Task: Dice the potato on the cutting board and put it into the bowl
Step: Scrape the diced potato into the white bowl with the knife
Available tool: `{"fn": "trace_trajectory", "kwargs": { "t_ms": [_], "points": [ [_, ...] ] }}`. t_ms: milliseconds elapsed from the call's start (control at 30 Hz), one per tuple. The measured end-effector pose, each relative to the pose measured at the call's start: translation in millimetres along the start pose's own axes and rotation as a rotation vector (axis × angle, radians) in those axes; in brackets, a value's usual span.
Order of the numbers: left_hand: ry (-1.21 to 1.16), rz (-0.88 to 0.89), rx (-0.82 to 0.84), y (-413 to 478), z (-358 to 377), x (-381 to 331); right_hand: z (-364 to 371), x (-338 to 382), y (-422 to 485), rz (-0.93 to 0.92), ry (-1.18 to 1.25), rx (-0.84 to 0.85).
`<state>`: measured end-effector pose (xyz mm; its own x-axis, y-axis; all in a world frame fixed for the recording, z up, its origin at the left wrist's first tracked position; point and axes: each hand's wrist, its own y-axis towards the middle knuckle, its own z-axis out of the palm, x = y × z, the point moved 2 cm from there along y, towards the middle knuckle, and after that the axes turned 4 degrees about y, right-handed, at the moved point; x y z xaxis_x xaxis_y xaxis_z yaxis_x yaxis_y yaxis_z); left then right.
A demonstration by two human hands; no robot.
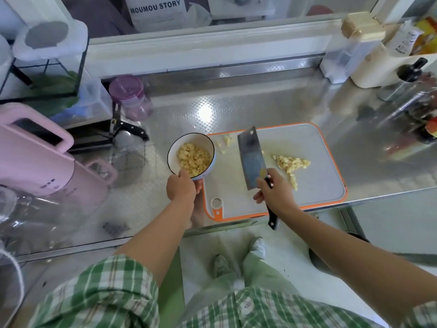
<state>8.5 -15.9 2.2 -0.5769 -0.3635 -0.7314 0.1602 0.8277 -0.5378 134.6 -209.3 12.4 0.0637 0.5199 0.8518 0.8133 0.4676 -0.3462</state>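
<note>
A grey cutting board (307, 143) with an orange rim lies on the steel counter. A pile of diced potato (292, 165) sits on its right half, and a few loose pieces (225, 141) lie near its far left corner. My left hand (181, 189) grips the near rim of a white bowl (201, 140), tilted at the board's left edge and holding diced potato (194, 162). My right hand (274, 192) holds a cleaver (251, 157) by its black handle, blade raised over the board between the bowl and the pile.
A pink appliance (45, 157) stands at the left, with a purple-lidded jar (131, 98) and a wire rack behind it. Bottles and a cream container (383, 67) crowd the back right. The counter's front edge runs just below the board.
</note>
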Motion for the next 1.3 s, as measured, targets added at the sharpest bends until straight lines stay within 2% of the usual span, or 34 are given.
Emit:
{"fn": "trace_trajectory", "kwargs": {
  "t_ms": [100, 200, 467, 767, 1000, 1100, 1200, 1300],
  "points": [
    [-0.003, 0.036, -0.003, -5, -9, -15, 27, 22, 14, -0.004, 0.072, 0.088],
    [-0.013, 0.056, -0.006, 6, -14, -22, 47, 36, 30, -0.004, 0.045, 0.14],
    [-0.034, -0.004, 0.001, 32, -16, -31, 79, 46, 60, 0.07, 0.008, 0.254],
    [-0.041, 0.001, 0.037, 38, -6, -37, 33, 16, 52, 0.169, -0.01, -0.035],
    [-0.003, 0.058, 0.098, 32, 7, -37, 13, -10, 17, 0.294, 0.102, -0.212],
    [0.032, 0.075, 0.086, 55, 24, -12, 9, -13, 8, 0.336, 0.192, -0.294],
    [0.081, 0.063, 0.119, 39, 25, -17, 12, -6, 1, 0.282, 0.209, -0.291],
    [0.086, 0.081, 0.138, 9, 18, -32, 26, 6, 2, 0.2, 0.179, -0.201]
  ]
}}
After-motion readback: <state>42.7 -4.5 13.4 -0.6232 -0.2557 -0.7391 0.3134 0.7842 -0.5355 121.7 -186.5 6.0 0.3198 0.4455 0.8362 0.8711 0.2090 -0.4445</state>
